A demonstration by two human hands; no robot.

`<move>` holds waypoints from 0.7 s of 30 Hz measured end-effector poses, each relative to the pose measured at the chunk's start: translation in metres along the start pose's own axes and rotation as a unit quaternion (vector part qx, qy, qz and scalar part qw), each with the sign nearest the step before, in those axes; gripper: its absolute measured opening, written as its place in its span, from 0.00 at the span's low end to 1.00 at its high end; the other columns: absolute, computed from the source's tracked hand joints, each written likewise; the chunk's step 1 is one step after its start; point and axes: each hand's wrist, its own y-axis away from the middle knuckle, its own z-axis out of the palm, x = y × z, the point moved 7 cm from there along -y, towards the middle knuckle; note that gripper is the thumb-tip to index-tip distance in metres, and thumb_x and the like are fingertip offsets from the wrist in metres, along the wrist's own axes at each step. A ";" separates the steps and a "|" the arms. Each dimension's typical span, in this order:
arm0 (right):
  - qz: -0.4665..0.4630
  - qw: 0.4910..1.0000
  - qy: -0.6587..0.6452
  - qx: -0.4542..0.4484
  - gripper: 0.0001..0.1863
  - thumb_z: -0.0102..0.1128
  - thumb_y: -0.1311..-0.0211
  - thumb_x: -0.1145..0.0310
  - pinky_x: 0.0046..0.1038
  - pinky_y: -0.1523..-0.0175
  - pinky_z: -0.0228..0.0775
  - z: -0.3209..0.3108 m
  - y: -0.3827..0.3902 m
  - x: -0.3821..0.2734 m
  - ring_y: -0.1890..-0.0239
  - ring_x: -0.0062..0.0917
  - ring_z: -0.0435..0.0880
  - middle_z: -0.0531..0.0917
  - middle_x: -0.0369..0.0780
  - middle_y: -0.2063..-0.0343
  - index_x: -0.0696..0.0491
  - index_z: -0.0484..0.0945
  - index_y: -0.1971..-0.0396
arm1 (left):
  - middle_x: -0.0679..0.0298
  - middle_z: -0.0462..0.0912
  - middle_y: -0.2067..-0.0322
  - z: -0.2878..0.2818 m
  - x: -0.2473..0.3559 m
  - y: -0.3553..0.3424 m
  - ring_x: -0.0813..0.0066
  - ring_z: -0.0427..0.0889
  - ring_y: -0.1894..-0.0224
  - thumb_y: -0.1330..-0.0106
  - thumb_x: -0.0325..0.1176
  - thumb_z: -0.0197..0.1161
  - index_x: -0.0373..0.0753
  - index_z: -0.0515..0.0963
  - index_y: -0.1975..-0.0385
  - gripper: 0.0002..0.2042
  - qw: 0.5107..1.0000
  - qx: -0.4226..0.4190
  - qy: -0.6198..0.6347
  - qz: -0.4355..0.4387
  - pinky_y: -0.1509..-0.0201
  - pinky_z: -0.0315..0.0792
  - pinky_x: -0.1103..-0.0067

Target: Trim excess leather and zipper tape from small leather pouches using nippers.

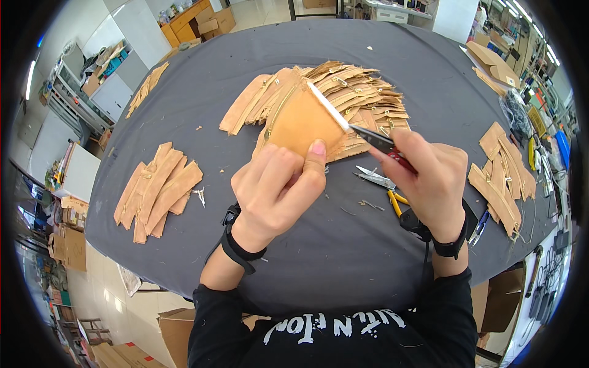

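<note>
Pinched in my left hand (279,187), thumb on top, is a tan fabric piece (304,122) with a zipper along its left side and a white strip (328,105) on its right edge. My right hand (429,178) is closed round a dark-bladed tool (372,138) with some red on its handle; fingers cover much of it, and I cannot tell its exact kind. The tool's tip meets the lower end of the white strip. Behind the piece lies a fanned pile of tan zippered fabric pieces (377,101).
Silver-bladed scissors (375,178), yellow handles (394,202) and a black device (416,226) with a cable lie near my right wrist. Smaller fabric stacks sit at left (159,190) and right (504,175). Thread scraps dot the grey-covered table (331,251). Blue-handled snips (478,228) rest at right.
</note>
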 end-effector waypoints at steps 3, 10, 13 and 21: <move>0.061 0.996 -0.047 0.039 0.13 0.67 0.59 0.66 0.20 0.83 0.60 -0.005 0.002 0.009 0.88 0.22 0.72 0.74 0.34 0.87 0.52 0.73 0.75 | 0.70 0.53 0.88 0.001 0.000 0.002 0.83 0.56 0.88 0.62 0.19 0.63 0.40 0.73 0.84 0.08 1.000 0.005 -0.011 0.010 0.88 0.48 0.85; 0.058 0.994 -0.085 -0.022 0.17 0.67 0.59 0.62 0.19 0.83 0.61 0.001 0.000 0.007 0.87 0.21 0.74 0.76 0.34 0.84 0.53 0.72 0.71 | 0.72 0.54 0.88 0.008 0.016 -0.001 0.83 0.57 0.87 0.57 0.21 0.62 0.44 0.64 0.89 0.13 0.998 -0.048 -0.030 0.042 0.87 0.49 0.86; 0.042 0.998 -0.046 -0.021 0.17 0.66 0.57 0.60 0.19 0.83 0.61 0.006 0.000 0.004 0.88 0.21 0.73 0.76 0.34 0.84 0.52 0.71 0.70 | 0.72 0.54 0.88 0.013 0.022 0.000 0.83 0.57 0.87 0.55 0.22 0.61 0.45 0.62 0.90 0.14 0.996 -0.066 -0.036 0.055 0.87 0.51 0.86; 0.084 0.994 -0.004 -0.071 0.15 0.61 0.51 0.57 0.22 0.84 0.59 0.010 0.004 0.007 0.88 0.24 0.73 0.74 0.34 0.87 0.51 0.69 0.73 | 0.72 0.53 0.88 0.018 0.029 0.002 0.83 0.57 0.87 0.54 0.23 0.60 0.46 0.60 0.90 0.15 0.994 -0.063 -0.026 0.086 0.87 0.50 0.86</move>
